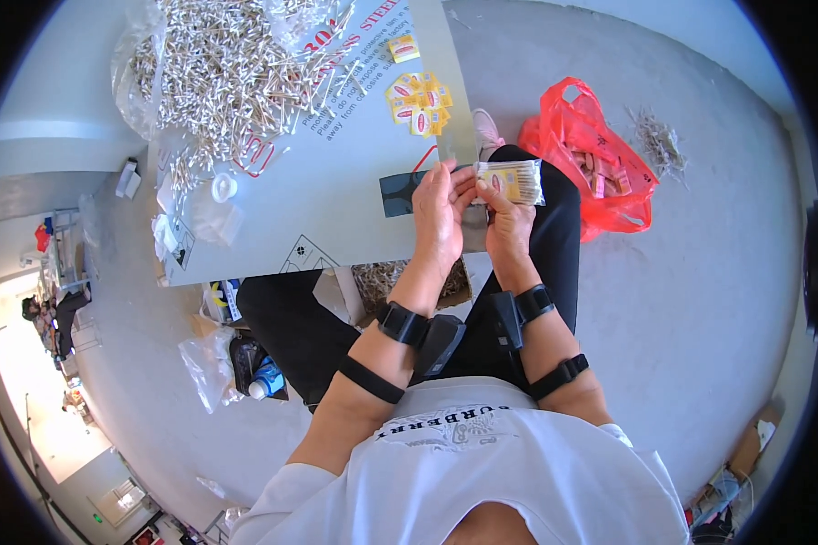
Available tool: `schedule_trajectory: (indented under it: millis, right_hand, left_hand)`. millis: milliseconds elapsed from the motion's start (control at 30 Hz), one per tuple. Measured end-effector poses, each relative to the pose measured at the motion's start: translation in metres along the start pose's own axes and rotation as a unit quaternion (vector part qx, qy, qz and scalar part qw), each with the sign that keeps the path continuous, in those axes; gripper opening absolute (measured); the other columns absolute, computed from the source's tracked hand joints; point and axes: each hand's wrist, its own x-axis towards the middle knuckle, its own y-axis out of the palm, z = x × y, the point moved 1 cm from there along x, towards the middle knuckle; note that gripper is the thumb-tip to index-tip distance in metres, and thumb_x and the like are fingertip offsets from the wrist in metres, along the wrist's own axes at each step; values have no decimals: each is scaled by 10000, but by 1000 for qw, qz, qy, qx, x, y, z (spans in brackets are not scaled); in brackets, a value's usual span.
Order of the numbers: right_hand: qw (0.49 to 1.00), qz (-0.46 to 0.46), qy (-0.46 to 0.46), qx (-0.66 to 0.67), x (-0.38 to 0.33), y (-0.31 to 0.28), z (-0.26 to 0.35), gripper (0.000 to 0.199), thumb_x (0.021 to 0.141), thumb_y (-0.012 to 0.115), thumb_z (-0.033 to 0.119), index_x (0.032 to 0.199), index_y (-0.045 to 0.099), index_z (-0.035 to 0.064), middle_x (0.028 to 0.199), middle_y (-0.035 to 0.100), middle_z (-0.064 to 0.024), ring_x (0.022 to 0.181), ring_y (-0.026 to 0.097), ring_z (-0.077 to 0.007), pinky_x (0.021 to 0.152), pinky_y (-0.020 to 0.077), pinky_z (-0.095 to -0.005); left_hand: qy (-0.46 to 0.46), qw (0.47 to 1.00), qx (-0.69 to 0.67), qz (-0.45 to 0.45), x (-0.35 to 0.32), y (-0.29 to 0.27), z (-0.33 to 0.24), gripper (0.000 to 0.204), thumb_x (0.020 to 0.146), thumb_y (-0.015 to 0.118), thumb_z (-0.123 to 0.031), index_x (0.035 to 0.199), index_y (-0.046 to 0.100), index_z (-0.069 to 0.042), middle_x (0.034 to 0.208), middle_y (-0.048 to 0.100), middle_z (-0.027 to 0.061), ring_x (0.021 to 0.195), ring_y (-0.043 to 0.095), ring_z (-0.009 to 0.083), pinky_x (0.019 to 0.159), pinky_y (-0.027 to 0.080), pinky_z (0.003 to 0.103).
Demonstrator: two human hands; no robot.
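- Right hand: thumb and fingers pinch a clear swab packet, just off the table's right edge.
- Left hand: fingers loosely spread at the packet's left end; contact unclear.
- Yellow cards: along the table's right edge.
- Loose swabs: heaped at the table's far left.
- Red bag: right of the table, floor spreading beyond.

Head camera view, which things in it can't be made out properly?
All in the head view:
- Fingers of the right hand beneath the swab packet: hidden by the packet.
- Far end of the loose swab pile: cut off by the upper edge.
- Full extent of the carton: hidden by the table and left forearm.
- What the distant person is doing: too small.
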Motion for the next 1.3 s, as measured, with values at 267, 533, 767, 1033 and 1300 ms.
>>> schedule_trajectory:
  millis: [267,533,767,1033,1300]
  right_hand:
    - [999,-35,8,-25,3,-3,-1,305,735,830,73,997,676,53,871,686,-11,677,579,-76,584,400,-236]
    - [998,-54,42,-2,4,-4,2,291,742,820,58,1000,686,72,888,695,-4,677,580,-70,585,404,-221]
    - [996,-49,67,-17,6,-8,2,297,743,817,44,1007,684,67,901,695,-1,693,575,-60,609,406,-215]
    - [996,-34,79,-7,9,-12,0,319,733,804,14,1023,681,60,912,694,4,698,567,-62,618,396,-220]
    - [997,-18,76,7,10,-10,5,254,815,771,100,1046,676,57,922,698,-4,743,613,-84,629,442,-233]
  left_hand:
    - [-46,974,223,6,-8,-18,-24,596,990,520,-471,1190,476,89,1031,657,271,894,691,297,796,567,378]
    - [-72,981,181,9,-8,-14,-22,631,994,509,-470,1242,406,101,1053,633,294,929,680,312,824,564,398]
    - [-76,985,154,11,-7,-5,-12,662,997,490,-484,1306,385,92,1068,631,273,958,668,309,856,547,404]
    - [-139,971,174,84,13,-3,-22,729,998,439,-535,1374,342,82,1086,637,277,971,666,302,825,537,388]
    - [-123,988,76,56,5,-1,-16,595,1017,445,-459,1330,372,43,1148,620,270,1029,649,302,833,532,371]
